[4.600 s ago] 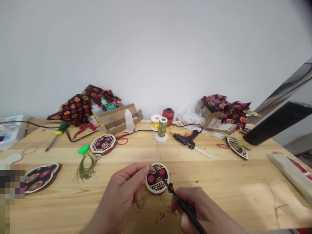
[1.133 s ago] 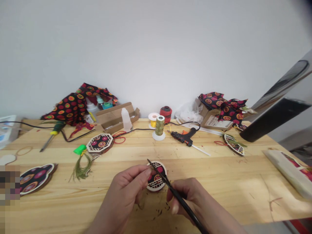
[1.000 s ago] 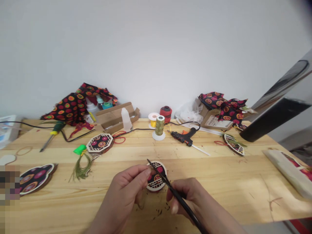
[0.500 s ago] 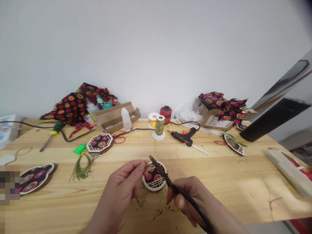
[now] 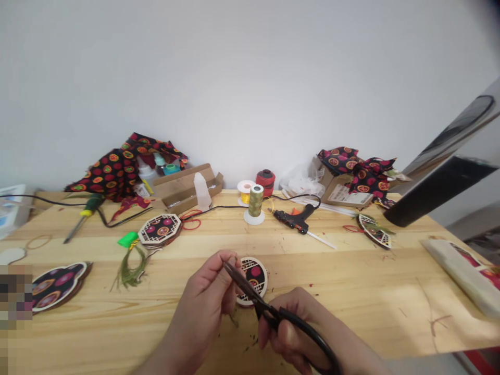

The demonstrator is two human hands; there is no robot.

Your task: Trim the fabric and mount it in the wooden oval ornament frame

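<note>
My right hand (image 5: 291, 333), closed around the black scissors (image 5: 273, 312), has swung their blades lower and leftward to my left hand (image 5: 213, 294), which pinches the round fabric ornament (image 5: 253, 274) over the counter (image 5: 351, 291), so trimming continues.

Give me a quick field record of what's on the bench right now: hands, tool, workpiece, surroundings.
left hand: fingertips pinched at the left edge of the round ornament
right hand: grips black scissors, blades pointing up-left toward the left fingertips
round ornament: lattice face up, on the table
behind: green thread spool, glue gun, octagonal ornament
far left: screwdriver
debris: thread scraps near the hands
</note>
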